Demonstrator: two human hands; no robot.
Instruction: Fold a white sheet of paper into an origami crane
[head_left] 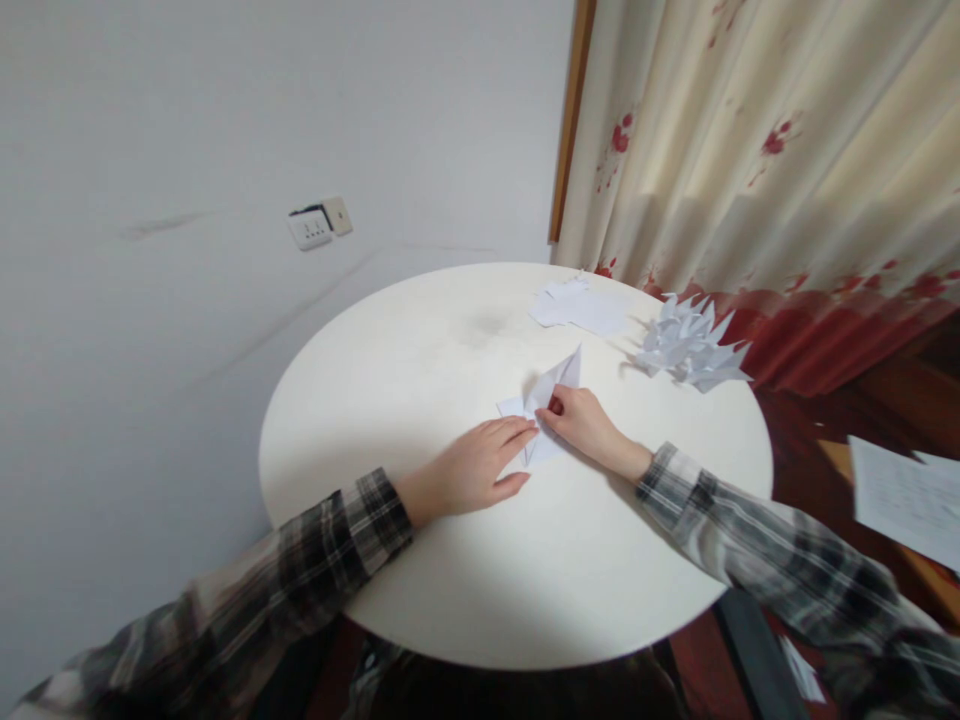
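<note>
A partly folded sheet of white paper (555, 388) lies near the middle of the round table, one pointed flap standing up toward the back. My left hand (480, 462) rests flat on its left part, fingers stretched out and thumb apart. With curled fingers, my right hand (583, 425) pinches the paper at the base of the raised flap. Parts of the folds are hidden beneath both hands.
Several folded white paper cranes (686, 340) are bunched at the table's right edge. Loose white paper sheets (592, 308) lie at the back of the white table (390, 370). A wall socket (311, 230) is behind, a curtain (720, 150) at right, and printed sheets (904, 495) lie beyond the table.
</note>
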